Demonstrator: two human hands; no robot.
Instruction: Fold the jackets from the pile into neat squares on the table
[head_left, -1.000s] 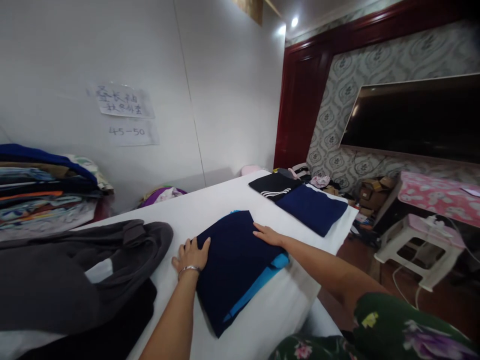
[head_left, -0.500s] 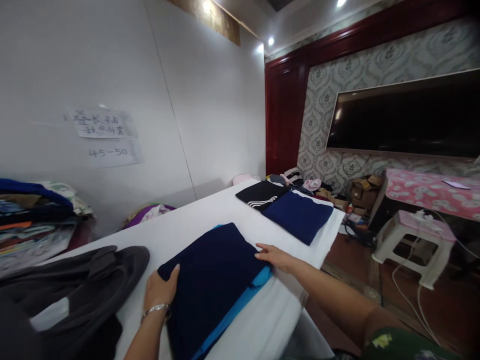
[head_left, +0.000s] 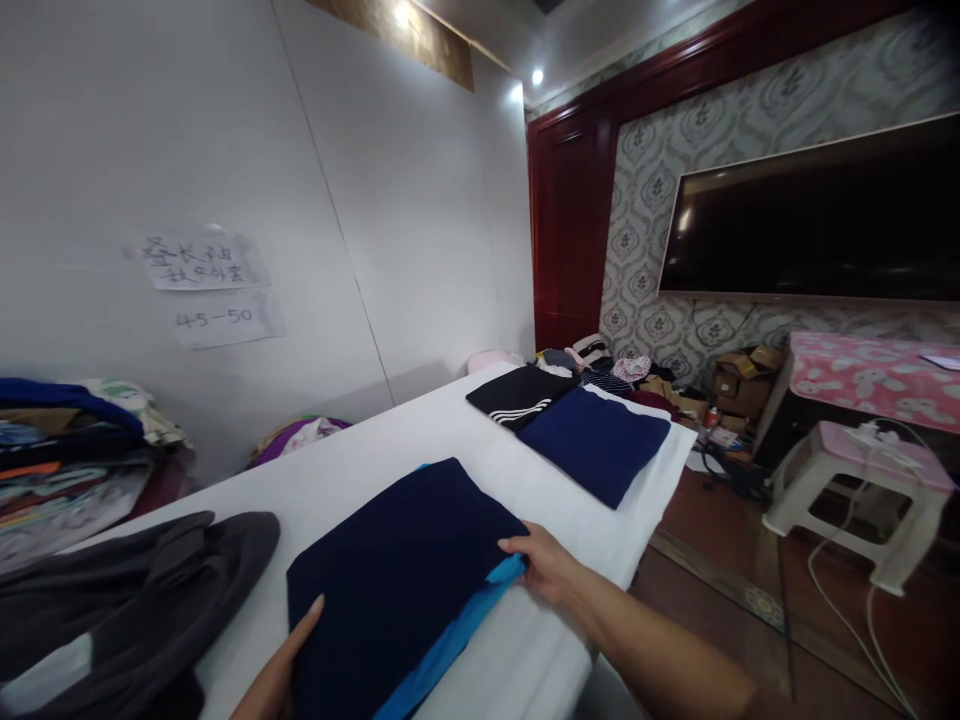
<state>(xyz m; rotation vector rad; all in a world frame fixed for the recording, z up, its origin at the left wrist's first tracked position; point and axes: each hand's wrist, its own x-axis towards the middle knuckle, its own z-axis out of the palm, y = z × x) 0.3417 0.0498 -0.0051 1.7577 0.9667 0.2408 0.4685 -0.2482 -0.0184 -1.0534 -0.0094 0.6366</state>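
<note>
A folded navy garment (head_left: 397,560) lies on the white table, with a bright blue layer (head_left: 457,640) showing along its near right side. My right hand (head_left: 546,562) pinches its right corner, thumb on top and fingers tucked beneath the edge. At the near left edge, my left hand (head_left: 289,655) has its thumb over the cloth; the other fingers are hidden under or behind it. Left of this hand lies a loose dark grey garment (head_left: 180,590) with a pale patch.
Farther along the white table (head_left: 375,440) lie a folded black garment with white stripes (head_left: 517,395) and a folded blue garment (head_left: 596,440). A clothes pile (head_left: 67,450) stands at far left. Beyond the right table edge is a stool (head_left: 862,490) with cables.
My right hand has closed round the garment's right corner. My left hand has slid down the left edge toward me. The navy garment has shifted slightly left in view.
</note>
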